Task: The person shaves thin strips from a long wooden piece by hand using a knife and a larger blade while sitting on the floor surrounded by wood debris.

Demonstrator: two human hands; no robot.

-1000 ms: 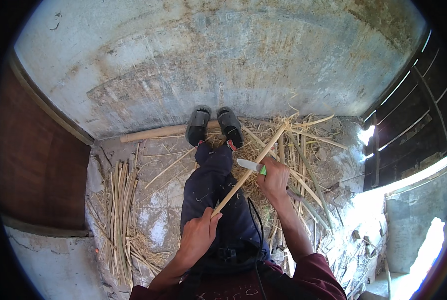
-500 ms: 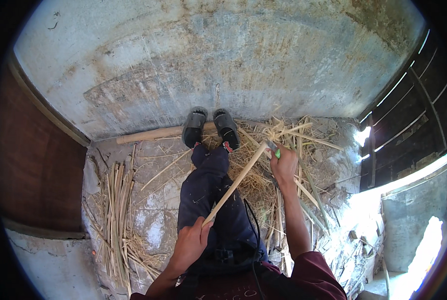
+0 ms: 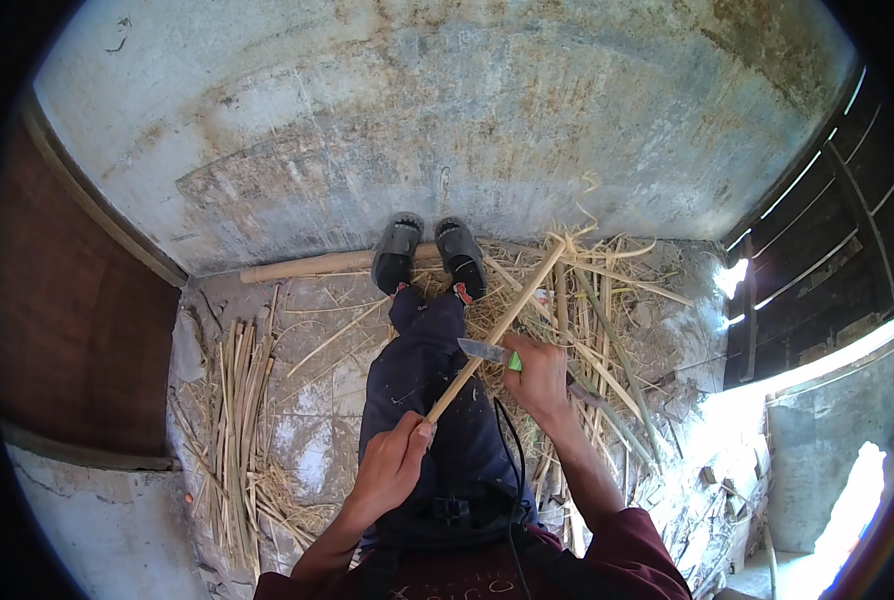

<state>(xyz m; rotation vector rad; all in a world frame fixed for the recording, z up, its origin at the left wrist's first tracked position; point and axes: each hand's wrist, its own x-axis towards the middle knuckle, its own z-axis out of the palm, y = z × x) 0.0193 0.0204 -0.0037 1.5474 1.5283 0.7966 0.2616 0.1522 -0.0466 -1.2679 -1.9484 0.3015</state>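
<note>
My left hand point(image 3: 392, 468) grips the near end of a pale bamboo strip point(image 3: 523, 297), which slants up and to the right across my legs. Curled shavings hang about the strip's far end. In my right hand point(image 3: 539, 380) is a knife point(image 3: 484, 350) with a short, wide blade and a bit of green showing by the grip. The blade lies across the strip, around its middle, and points left. Most of the knife's handle is hidden by my fingers.
A bundle of bamboo strips point(image 3: 235, 400) lies on the floor at left. More strips and shavings point(image 3: 607, 300) litter the floor at right. A thick pole point(image 3: 312, 267) rests along the wall point(image 3: 417, 130), by my shoes point(image 3: 399, 250). A black cord point(image 3: 510, 440) hangs near my right forearm.
My right hand has drawn the knife back from the strip's far end toward my left hand. The far end has risen slightly rightward, and long curled shavings now stand out there.
</note>
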